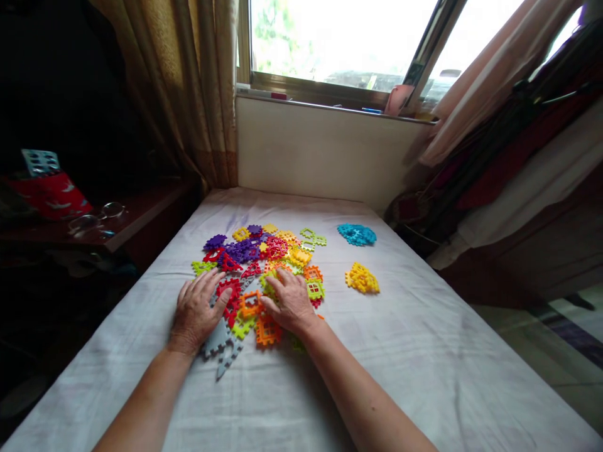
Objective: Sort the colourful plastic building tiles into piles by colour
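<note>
A mixed pile of plastic interlocking building pieces with toothed edges lies on the sheet-covered surface (400, 351). My left hand (195, 311) rests at the pile's left side, fingers stretched out and thumb apart, next to red pieces (230, 295) and above grey pieces (217, 339). Reaching over the middle of the pile, my right hand (292, 301) has its fingers apart, touching yellow-green pieces. Orange square frames (267, 331) lie beside its thumb. Purple pieces (242, 250) sit at the back of the pile. What is under my right palm is hidden.
To the right lie a separate blue heap (357, 235) and a small yellow heap (362, 278). Glasses (97, 218) and a red pouch (51, 196) are on a dark side table at left. A window sill (330, 107) and hanging clothes (509, 182) border the far and right sides.
</note>
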The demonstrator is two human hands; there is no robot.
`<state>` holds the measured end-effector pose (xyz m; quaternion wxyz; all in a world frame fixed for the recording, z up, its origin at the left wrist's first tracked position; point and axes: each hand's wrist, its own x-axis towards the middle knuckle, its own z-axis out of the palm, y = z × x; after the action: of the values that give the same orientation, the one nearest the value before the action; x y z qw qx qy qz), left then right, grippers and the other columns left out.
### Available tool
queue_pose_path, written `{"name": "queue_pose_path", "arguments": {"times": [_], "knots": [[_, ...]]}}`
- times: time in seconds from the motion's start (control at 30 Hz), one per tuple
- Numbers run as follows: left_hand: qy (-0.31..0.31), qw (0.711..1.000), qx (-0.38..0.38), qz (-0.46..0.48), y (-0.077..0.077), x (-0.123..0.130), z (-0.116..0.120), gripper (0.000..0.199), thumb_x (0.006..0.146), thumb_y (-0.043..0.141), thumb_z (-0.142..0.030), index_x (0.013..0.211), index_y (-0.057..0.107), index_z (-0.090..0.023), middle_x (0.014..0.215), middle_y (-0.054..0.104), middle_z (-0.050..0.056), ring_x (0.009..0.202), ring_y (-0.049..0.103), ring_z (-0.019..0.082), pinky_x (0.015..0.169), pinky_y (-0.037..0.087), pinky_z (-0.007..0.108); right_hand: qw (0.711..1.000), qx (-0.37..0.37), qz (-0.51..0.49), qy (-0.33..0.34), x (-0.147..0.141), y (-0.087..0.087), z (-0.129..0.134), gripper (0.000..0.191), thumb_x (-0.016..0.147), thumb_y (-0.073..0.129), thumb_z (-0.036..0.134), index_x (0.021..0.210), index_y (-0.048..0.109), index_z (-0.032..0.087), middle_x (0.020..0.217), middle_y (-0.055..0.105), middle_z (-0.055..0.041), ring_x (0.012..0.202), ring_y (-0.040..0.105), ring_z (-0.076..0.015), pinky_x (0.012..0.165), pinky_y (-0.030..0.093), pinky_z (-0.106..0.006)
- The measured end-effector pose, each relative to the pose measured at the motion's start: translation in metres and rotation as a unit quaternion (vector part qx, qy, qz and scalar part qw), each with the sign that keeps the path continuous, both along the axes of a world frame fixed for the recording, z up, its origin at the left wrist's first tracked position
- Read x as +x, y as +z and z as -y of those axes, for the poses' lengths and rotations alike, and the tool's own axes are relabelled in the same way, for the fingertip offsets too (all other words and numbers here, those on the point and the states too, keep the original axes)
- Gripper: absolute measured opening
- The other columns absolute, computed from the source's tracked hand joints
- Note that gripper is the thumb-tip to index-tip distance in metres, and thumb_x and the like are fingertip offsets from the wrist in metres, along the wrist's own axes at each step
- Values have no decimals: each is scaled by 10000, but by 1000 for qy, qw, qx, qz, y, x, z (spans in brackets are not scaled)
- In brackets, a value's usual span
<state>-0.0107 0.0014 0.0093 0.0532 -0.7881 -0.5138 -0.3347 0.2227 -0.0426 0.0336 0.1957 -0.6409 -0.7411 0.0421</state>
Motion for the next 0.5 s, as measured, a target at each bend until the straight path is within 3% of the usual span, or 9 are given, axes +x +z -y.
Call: {"name": "queue_pose_path", "arguments": {"times": [0.13, 0.23, 0.37, 0.5], "knots": [[-34, 999, 3, -25, 4, 11, 9, 469, 943, 421, -516, 1267, 630, -249, 1360, 626, 104, 1301, 529, 300, 1144, 299, 545, 997, 24, -50, 62, -1, 9, -4, 392, 947, 550, 411, 1312, 611, 285, 1447, 556, -75, 1298, 524, -216, 1096, 354, -414], [-71, 996, -19, -52, 5, 17, 14, 429, 936, 442, -506, 1230, 668, -291, 1366, 624, 84, 1338, 493, 317, 1154, 256, 590, 998, 30, -51, -26, 27, 19, -23, 328, 965, 512, 319, 1259, 648, 266, 1332, 648, -56, 1219, 578, -193, 1047, 400, -352], [-95, 991, -57, -70, 3, 19, 14, 392, 923, 462, -512, 1145, 720, -317, 1338, 645, 71, 1332, 496, 329, 1147, 248, 624, 980, -10, 26, -199, 72, 22, -48, 388, 905, 585, 291, 1286, 639, 243, 1400, 589, -100, 1239, 549, -259, 998, 429, -394], [-92, 991, -68, -68, 1, 18, 13, 415, 924, 454, -522, 1145, 722, -295, 1334, 648, 83, 1332, 498, 336, 1138, 275, 623, 977, -32, 77, -195, 90, 9, -53, 226, 900, 589, 315, 1058, 745, 271, 1339, 633, -69, 1181, 568, -243, 933, 441, -365]]}}
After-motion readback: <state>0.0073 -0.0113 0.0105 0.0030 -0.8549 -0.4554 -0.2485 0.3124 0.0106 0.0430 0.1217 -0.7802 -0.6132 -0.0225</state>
